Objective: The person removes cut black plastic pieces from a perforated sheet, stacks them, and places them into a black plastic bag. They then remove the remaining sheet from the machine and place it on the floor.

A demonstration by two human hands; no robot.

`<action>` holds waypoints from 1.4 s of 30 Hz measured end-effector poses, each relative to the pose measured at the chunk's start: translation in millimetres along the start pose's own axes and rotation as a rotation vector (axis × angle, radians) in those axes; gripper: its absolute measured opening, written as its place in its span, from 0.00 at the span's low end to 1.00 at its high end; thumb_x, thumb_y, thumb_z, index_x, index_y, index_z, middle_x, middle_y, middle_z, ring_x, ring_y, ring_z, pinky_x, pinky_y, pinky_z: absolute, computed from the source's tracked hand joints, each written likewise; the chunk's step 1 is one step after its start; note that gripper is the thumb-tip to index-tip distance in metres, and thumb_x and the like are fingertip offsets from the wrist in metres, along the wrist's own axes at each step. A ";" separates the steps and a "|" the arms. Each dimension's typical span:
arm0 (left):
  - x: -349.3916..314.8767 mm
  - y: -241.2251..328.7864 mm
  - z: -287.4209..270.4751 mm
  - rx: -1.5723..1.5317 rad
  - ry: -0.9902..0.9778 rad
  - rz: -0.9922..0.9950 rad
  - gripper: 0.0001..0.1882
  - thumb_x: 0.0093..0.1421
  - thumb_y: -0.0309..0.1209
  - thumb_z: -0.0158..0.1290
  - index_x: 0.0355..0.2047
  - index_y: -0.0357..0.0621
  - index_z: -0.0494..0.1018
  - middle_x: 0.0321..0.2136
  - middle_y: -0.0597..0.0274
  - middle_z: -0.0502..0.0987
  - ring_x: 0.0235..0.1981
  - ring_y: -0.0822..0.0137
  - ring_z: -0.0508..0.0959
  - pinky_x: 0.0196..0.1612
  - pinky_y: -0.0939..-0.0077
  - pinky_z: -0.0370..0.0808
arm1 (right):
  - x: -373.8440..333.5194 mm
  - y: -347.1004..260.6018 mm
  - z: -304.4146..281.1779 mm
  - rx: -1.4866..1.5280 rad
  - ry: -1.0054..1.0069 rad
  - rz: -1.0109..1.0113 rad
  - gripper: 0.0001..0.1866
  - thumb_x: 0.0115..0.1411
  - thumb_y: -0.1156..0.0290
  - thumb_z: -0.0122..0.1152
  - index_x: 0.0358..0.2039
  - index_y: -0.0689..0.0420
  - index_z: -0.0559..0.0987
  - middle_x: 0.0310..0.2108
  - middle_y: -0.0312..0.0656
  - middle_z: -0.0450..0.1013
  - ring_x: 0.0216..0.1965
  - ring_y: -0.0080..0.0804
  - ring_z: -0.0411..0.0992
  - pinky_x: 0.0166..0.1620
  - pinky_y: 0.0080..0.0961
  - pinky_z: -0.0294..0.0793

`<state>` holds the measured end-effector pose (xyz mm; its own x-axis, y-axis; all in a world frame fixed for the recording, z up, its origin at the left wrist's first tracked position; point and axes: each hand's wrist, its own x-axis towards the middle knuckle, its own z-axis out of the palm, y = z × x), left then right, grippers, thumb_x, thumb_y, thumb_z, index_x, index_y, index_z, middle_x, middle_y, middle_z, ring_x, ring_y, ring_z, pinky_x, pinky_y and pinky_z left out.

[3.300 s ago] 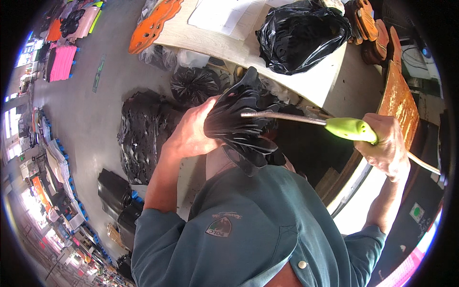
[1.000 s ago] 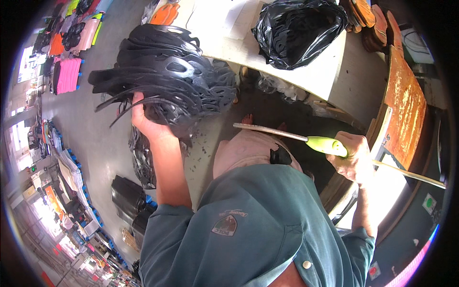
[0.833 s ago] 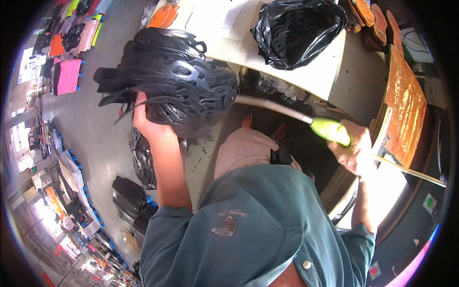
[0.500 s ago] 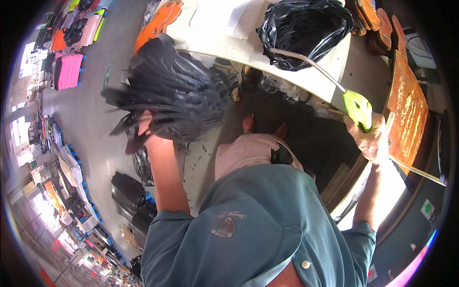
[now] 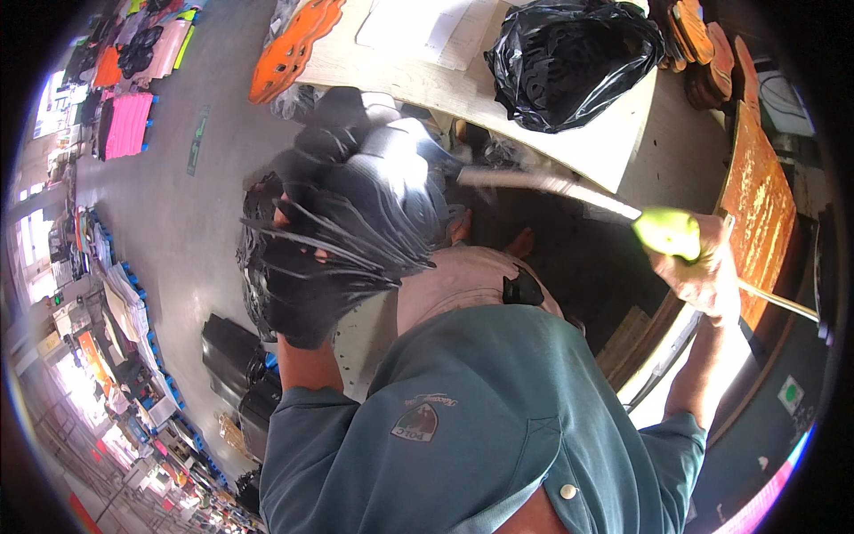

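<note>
My left hand (image 5: pixel 281 214) is closed around a thick bundle of thin black sheet pieces (image 5: pixel 365 196), which fan out in layers to the left of the table. Most of that hand is hidden by the sheets; only a few fingertips show between them. On the right, my right hand (image 5: pixel 707 267) grips a green air blow gun (image 5: pixel 665 233). Its long, thin metal tube (image 5: pixel 556 185) is blurred and points left, the tip near the bundle's right edge.
On the pale table (image 5: pixel 614 147) stands an opened black plastic bag (image 5: pixel 511 89) with black pieces inside. Papers (image 5: pixel 414 31) and an orange cut-out sheet (image 5: pixel 294 53) lie left of it. Sole-shaped pieces (image 5: pixel 689 31) and a worn brown board (image 5: pixel 761 209) are at right. Black bags (image 5: pixel 233 356) sit on the floor.
The bundle of black sheets has turned and bent over, coming nearer to me. The blow gun's tube has swung down and left, from in front of the bag toward the bundle.
</note>
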<state>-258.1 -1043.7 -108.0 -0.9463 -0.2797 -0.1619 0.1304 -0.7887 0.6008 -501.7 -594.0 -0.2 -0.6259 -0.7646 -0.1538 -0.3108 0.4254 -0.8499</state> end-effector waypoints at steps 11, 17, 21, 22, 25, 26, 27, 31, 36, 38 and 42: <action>-6.1 13.8 -6.3 0.236 0.054 -0.286 0.26 0.72 0.37 0.50 0.64 0.30 0.69 0.58 0.47 0.78 0.59 0.57 0.79 0.66 0.62 0.72 | -13.8 -7.1 -10.0 -0.171 -0.021 0.003 0.08 0.58 0.72 0.71 0.36 0.62 0.85 0.24 0.36 0.74 0.23 0.23 0.70 0.28 0.25 0.67; -4.6 18.8 69.3 1.537 -0.397 0.004 0.21 0.67 0.36 0.52 0.57 0.38 0.77 0.52 0.51 0.82 0.53 0.52 0.81 0.60 0.62 0.76 | -18.0 -15.7 -25.2 -0.244 -0.052 -0.036 0.07 0.56 0.73 0.72 0.33 0.61 0.84 0.22 0.35 0.70 0.21 0.24 0.67 0.26 0.25 0.64; 19.9 13.7 100.0 1.270 -0.607 -0.148 0.28 0.55 0.35 0.63 0.56 0.38 0.76 0.51 0.50 0.82 0.52 0.48 0.81 0.58 0.60 0.76 | -21.0 -17.3 -32.5 -0.241 -0.054 -0.025 0.07 0.54 0.75 0.73 0.32 0.62 0.83 0.22 0.36 0.70 0.21 0.24 0.68 0.26 0.24 0.65; 24.9 12.7 102.6 1.237 -0.680 -0.134 0.30 0.53 0.36 0.65 0.56 0.38 0.76 0.51 0.50 0.82 0.52 0.47 0.81 0.58 0.60 0.75 | -21.3 -17.2 -32.6 -0.232 -0.089 -0.034 0.07 0.53 0.76 0.72 0.32 0.63 0.83 0.23 0.36 0.71 0.22 0.24 0.69 0.26 0.24 0.66; 38.7 6.0 101.3 1.197 -0.813 -0.264 0.40 0.43 0.35 0.68 0.60 0.36 0.73 0.48 0.49 0.83 0.49 0.49 0.83 0.56 0.61 0.77 | -19.9 -18.3 -30.7 -0.193 -0.034 0.010 0.07 0.51 0.79 0.70 0.32 0.63 0.83 0.23 0.37 0.72 0.22 0.25 0.70 0.26 0.26 0.67; 41.2 3.6 99.8 1.194 -0.838 -0.337 0.44 0.39 0.34 0.68 0.61 0.36 0.72 0.46 0.49 0.84 0.48 0.50 0.84 0.55 0.62 0.78 | -18.6 -19.5 -30.0 -0.246 0.002 0.007 0.07 0.50 0.78 0.71 0.29 0.63 0.82 0.22 0.37 0.71 0.21 0.27 0.69 0.26 0.26 0.66; 42.9 0.6 98.5 1.195 -0.839 -0.438 0.48 0.35 0.33 0.69 0.62 0.35 0.71 0.45 0.48 0.84 0.46 0.51 0.86 0.53 0.63 0.79 | -17.1 -20.7 -27.7 -0.276 -0.003 -0.023 0.07 0.49 0.77 0.71 0.27 0.62 0.80 0.21 0.38 0.71 0.20 0.29 0.69 0.25 0.27 0.66; 47.7 -13.1 94.5 1.093 -0.897 -0.372 0.50 0.31 0.33 0.68 0.62 0.37 0.72 0.50 0.50 0.82 0.49 0.51 0.83 0.54 0.63 0.77 | -8.9 -31.7 -25.4 -0.395 -0.146 -0.066 0.12 0.44 0.76 0.74 0.22 0.61 0.76 0.20 0.41 0.71 0.19 0.34 0.71 0.25 0.29 0.67; 47.1 -21.7 88.7 1.158 -0.890 -0.349 0.50 0.31 0.32 0.68 0.62 0.37 0.72 0.49 0.51 0.82 0.48 0.53 0.83 0.54 0.63 0.77 | 5.9 -44.0 -22.3 -0.492 -0.179 -0.077 0.10 0.45 0.74 0.75 0.24 0.62 0.79 0.21 0.42 0.73 0.21 0.34 0.75 0.25 0.32 0.72; 45.4 -20.9 84.8 1.171 -0.870 -0.375 0.51 0.30 0.32 0.67 0.62 0.37 0.72 0.49 0.52 0.82 0.48 0.53 0.83 0.54 0.63 0.77 | 11.2 -47.4 -20.2 -0.517 -0.197 -0.077 0.09 0.46 0.75 0.73 0.25 0.62 0.80 0.21 0.43 0.74 0.21 0.35 0.76 0.26 0.33 0.74; 43.0 -20.1 78.1 1.174 -0.866 -0.367 0.51 0.29 0.32 0.67 0.62 0.37 0.72 0.49 0.52 0.82 0.48 0.52 0.83 0.53 0.62 0.77 | 18.4 -49.7 -16.3 -0.545 -0.199 -0.070 0.11 0.43 0.74 0.76 0.23 0.61 0.79 0.21 0.42 0.73 0.21 0.36 0.76 0.26 0.32 0.73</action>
<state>-324.6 -997.1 -65.9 -0.8049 0.5620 -0.1905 -0.0535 0.2510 0.9665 -509.4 -621.3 47.5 -0.4602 -0.8539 -0.2432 -0.7028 0.5177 -0.4879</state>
